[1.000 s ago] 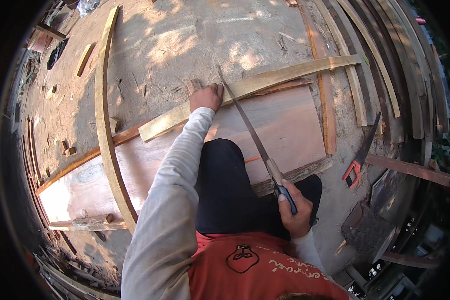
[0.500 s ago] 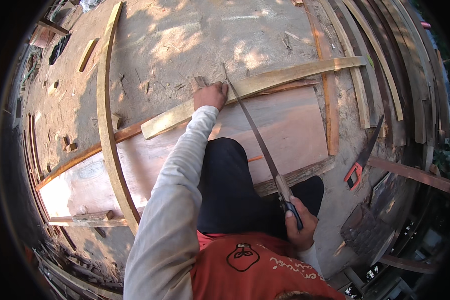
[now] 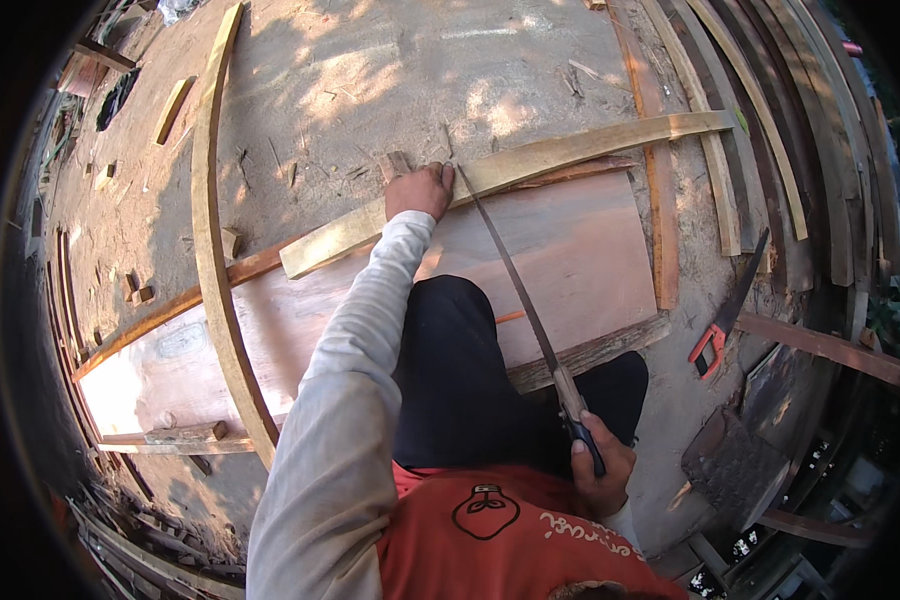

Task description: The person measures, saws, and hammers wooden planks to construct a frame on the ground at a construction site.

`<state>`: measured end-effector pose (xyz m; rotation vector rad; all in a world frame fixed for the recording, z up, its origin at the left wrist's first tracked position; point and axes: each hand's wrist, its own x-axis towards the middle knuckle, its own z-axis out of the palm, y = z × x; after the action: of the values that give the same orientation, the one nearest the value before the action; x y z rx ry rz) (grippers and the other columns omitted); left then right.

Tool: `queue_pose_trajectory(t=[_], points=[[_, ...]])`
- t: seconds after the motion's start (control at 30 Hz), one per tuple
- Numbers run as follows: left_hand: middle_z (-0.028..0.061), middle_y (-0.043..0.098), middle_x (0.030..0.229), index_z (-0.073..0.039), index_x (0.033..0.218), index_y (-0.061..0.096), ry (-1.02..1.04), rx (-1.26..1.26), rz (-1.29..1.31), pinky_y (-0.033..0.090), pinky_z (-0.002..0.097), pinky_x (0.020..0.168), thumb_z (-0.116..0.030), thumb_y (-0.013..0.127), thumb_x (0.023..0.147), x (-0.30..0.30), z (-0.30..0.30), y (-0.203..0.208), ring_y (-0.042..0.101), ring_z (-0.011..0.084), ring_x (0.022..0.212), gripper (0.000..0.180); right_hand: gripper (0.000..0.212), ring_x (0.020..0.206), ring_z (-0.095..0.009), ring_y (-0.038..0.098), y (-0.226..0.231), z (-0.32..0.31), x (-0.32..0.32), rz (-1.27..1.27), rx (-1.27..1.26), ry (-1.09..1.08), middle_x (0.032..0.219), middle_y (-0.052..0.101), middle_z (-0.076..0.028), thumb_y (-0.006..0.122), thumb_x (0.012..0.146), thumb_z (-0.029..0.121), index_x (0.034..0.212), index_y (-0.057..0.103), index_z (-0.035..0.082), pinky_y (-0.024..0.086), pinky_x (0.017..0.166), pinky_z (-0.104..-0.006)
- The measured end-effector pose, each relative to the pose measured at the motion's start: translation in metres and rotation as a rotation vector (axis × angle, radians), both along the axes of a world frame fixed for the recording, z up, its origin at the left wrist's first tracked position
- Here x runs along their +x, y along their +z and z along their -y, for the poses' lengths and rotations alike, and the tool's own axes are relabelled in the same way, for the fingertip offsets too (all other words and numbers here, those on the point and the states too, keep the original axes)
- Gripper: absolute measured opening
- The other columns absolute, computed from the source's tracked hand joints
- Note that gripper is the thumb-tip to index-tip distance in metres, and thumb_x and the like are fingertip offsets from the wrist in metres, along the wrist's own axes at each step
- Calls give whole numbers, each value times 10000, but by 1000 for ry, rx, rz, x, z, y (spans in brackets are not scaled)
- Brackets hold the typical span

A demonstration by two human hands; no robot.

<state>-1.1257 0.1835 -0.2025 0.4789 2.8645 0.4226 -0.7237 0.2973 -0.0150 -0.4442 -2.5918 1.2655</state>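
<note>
My right hand is closed round the dark handle of a handsaw, low and to the right near my knee. The long thin blade slants up and to the left, its tip end resting across a pale wooden batten. Just left of the blade, my left hand presses down on the batten with its fingers curled over the far edge. A small wood offcut shows beyond those fingers. Under the batten lies a wide pinkish board. My knee rests over the board, next to the blade.
A second handsaw with a red handle lies on the ground at right. One long batten crosses the board at left. Stacked planks line the right side, and small wood blocks are scattered at left.
The saw has been drawn back toward me, so its tip has moved from beyond the batten to near its far edge. My right hand has come slightly lower; my left hand stays put.
</note>
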Motion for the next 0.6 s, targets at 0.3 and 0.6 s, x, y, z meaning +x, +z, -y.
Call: queue_pose_trajectory(t=[0.3, 0.6], points=[[191, 735, 944, -124, 1038, 722, -7, -6, 6, 547, 511, 829, -472, 393, 1023, -17, -18, 15, 710, 388, 894, 479, 321, 832, -338, 735, -50, -14, -173, -75, -127, -65, 984, 709, -246, 654, 896, 66, 1205, 656, -24, 567, 714, -358], [166, 741, 896, -128, 998, 718, -14, -45, 16, 556, 502, 775, -466, 431, 1017, 1, -4, 0, 717, 372, 844, 444, 349, 850, -349, 745, -12, -1, -38, -4, -17, 7, 954, 717, -247, 648, 877, 45, 1208, 646, -65, 583, 732, -377]])
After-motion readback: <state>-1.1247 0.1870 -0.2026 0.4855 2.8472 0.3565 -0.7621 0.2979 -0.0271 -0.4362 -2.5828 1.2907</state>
